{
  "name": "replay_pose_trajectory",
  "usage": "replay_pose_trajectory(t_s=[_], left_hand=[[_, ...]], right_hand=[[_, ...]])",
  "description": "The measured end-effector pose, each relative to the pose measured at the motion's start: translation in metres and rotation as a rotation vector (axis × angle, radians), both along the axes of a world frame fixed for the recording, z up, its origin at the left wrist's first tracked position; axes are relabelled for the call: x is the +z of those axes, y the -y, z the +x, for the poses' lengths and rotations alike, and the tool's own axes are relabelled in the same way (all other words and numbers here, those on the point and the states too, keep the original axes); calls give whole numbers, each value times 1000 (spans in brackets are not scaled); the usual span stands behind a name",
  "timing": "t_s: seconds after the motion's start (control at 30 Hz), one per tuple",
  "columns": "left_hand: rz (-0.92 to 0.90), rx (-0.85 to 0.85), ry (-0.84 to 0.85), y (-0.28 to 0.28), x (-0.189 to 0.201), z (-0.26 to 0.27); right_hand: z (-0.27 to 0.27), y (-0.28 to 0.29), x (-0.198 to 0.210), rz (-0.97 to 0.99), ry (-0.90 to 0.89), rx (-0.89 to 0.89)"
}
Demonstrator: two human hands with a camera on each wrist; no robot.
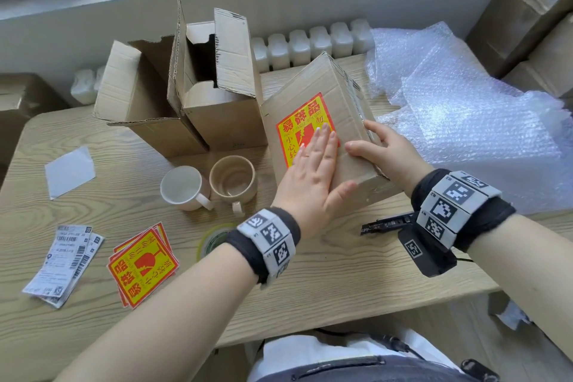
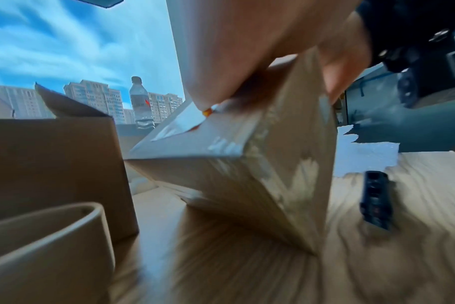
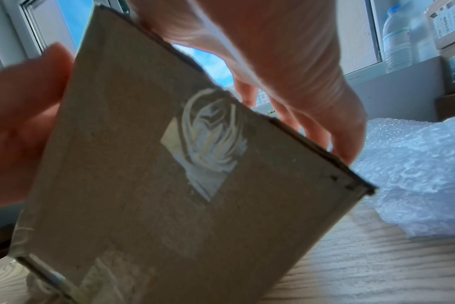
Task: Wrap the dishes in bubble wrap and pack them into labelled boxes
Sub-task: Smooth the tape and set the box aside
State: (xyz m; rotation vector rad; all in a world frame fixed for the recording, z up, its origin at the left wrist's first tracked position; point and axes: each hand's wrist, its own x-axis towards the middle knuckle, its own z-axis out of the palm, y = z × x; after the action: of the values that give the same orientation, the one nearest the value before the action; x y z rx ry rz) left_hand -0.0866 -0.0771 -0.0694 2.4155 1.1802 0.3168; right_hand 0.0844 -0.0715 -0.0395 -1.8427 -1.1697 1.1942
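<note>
A sealed cardboard box (image 1: 335,96) stands tilted on the table, with a red and yellow fragile sticker (image 1: 297,127) on its upper face. My left hand (image 1: 314,161) lies flat with straight fingers, pressing on that sticker. My right hand (image 1: 381,149) grips the box's right edge, thumb on the top face and fingers down the side. The right wrist view shows the box's end face (image 3: 169,185) between thumb and fingers (image 3: 312,98). A white mug (image 1: 183,187) and a beige mug (image 1: 232,180) stand unwrapped just left of the box. Bubble wrap (image 1: 465,108) lies at the right.
Two open cardboard boxes (image 1: 142,96) (image 1: 217,80) stand behind the mugs. Fragile stickers (image 1: 142,263), shipping labels (image 1: 62,260) and a white backing sheet (image 1: 69,172) lie at the left. A tape roll (image 1: 214,239) and a black cutter (image 1: 387,223) lie near my wrists.
</note>
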Motion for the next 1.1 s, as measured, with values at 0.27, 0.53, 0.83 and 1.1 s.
replay_pose_trajectory(t_s=[0.27,0.53,0.83,1.1], left_hand=[[-151,143,35,26,-18,-28],[-105,130,62,20,-4,-14],[-172,243,20,25,-14,-32],[-313,340,-20,26,-1,-27]], right_hand=[[2,2,-2,-21,-45,-5],[-3,3,1,-6,-37,-19],[-4,6,7,-23,-23,-6],[-8,4,4,19,52,-29]])
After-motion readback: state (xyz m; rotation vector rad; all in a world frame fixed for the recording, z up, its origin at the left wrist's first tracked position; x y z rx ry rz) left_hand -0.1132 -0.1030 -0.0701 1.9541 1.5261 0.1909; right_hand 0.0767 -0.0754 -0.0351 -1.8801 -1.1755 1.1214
